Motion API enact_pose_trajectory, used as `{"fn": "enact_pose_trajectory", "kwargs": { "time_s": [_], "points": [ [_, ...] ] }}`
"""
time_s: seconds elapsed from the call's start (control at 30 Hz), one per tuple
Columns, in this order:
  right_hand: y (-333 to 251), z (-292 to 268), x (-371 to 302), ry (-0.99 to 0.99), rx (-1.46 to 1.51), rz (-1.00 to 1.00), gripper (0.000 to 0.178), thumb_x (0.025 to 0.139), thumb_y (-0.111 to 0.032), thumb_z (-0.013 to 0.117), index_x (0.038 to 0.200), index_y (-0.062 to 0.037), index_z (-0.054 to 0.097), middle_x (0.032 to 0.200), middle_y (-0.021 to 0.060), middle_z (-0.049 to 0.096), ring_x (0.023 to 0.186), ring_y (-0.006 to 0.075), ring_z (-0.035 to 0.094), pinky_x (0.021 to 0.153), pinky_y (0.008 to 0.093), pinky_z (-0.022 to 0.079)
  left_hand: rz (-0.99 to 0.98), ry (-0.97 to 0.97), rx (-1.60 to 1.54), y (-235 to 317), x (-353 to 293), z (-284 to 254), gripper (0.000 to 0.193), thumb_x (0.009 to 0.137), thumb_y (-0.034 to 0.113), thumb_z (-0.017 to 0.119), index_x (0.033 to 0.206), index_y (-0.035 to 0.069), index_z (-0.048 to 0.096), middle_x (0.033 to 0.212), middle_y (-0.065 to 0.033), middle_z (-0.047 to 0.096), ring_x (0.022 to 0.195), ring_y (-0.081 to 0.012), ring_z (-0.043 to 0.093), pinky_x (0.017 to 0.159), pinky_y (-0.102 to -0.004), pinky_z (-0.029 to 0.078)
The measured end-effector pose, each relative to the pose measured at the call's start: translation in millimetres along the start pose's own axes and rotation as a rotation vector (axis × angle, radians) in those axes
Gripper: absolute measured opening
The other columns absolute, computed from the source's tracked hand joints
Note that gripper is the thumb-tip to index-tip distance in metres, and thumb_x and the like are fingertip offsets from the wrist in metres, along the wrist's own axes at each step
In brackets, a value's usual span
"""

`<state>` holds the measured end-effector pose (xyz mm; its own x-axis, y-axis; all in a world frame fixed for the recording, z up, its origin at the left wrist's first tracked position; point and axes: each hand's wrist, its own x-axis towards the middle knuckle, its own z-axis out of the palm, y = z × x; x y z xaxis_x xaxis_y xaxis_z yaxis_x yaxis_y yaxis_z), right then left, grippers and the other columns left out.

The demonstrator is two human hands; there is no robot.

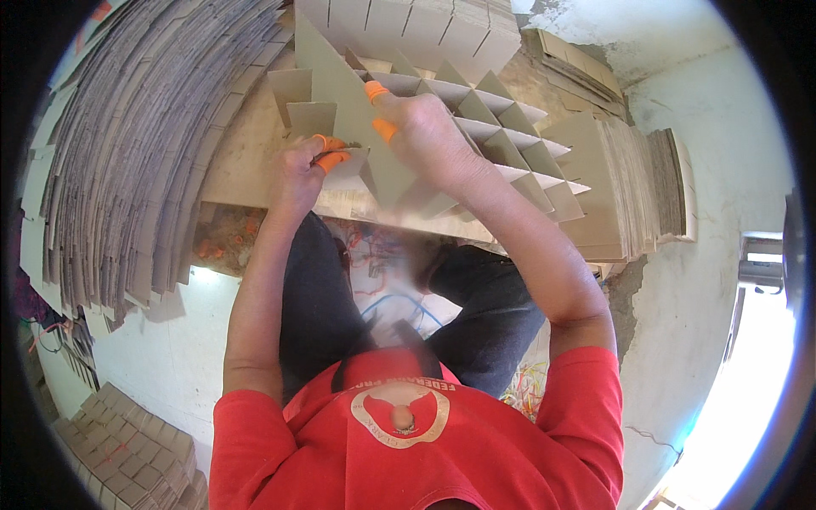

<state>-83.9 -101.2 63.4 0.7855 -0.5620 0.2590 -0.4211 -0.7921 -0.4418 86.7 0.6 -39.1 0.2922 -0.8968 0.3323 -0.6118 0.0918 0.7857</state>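
A cardboard divider grid (501, 136) of interlocking slotted strips stands on the wooden table in front of me. My right hand (425, 140), with orange covers on some fingertips, grips the top edge of a long cardboard strip (340, 102) at the grid's left side. Lower and to the left, my left hand (306, 170) pinches a short cardboard piece (347, 166) that meets the long strip; orange covers show on its fingers too. Two more short pieces (291, 89) stick out from the long strip's left side. Where the pieces join low down is blurred.
Tall stacks of cardboard strips (144, 144) fill the left. More slotted strips stand at the back (425, 30) and at the right (625, 187). The wooden table's (242, 166) near edge lies just above my knees. Bundled cardboard (127, 450) sits at lower left.
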Motion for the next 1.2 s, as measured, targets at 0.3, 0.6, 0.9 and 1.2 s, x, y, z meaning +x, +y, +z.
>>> {"fn": "enact_pose_trajectory", "kwargs": {
  "time_s": [0.3, 0.6, 0.9, 1.2],
  "points": [
    [-5.6, 11.9, 1.8, -0.204, -0.189, -0.011, 0.019, 0.077, -0.001, 0.062, 0.096, 0.0024, 0.063, 0.091, 0.0216, 0.066, 0.086, 0.0367, 0.067, 0.074, 0.0438, 0.055, 0.005, 0.009, -0.04, -11.6, 1.1, 3.9, 0.018, 0.077, 0.003, 0.075, 0.094, 0.002, 0.072, 0.085, -0.0119, 0.069, 0.077, -0.0206, 0.066, 0.069, -0.0315, 0.052],
    [6.1, 8.6, -3.7, -0.289, -0.324, 0.022, 0.029, 0.086, -0.023, 0.066, 0.109, -0.0057, 0.065, 0.107, 0.0156, 0.063, 0.091, 0.0315, 0.067, 0.076, 0.0411, 0.056, 0.143, 0.064, 0.074, -11.1, 7.6, 4.5, 0.043, 0.068, 0.004, 0.081, 0.108, 0.006, 0.069, 0.095, -0.0109, 0.068, 0.088, -0.0279, 0.062, 0.076, -0.0375, 0.051],
    [149.5, -59.6, -56.9, -0.164, -0.312, 0.503, 0.064, 0.084, -0.053, 0.066, 0.123, -0.0035, 0.056, 0.108, 0.0182, 0.067, 0.098, 0.0364, 0.063, 0.082, 0.0427, 0.052, 0.455, -0.042, 0.389, 1.6, 88.8, 9.2, 0.078, 0.063, 0.006, 0.083, 0.135, 0.01, 0.052, 0.134, -0.0133, 0.053, 0.119, -0.0332, 0.048, 0.099, -0.0422, 0.043],
    [94.2, -25.4, -123.1, 0.007, -0.324, 0.181, 0.038, 0.084, -0.005, 0.063, 0.121, -0.0063, 0.056, 0.081, 0.0139, 0.065, 0.069, 0.0337, 0.065, 0.062, 0.0425, 0.052, 0.732, -0.353, 0.508, -42.5, 145.2, 30.6, 0.028, 0.083, 0.012, 0.064, 0.11, 0.006, 0.062, 0.099, -0.0113, 0.059, 0.098, -0.0261, 0.056, 0.081, -0.036, 0.049]
  ]
}}
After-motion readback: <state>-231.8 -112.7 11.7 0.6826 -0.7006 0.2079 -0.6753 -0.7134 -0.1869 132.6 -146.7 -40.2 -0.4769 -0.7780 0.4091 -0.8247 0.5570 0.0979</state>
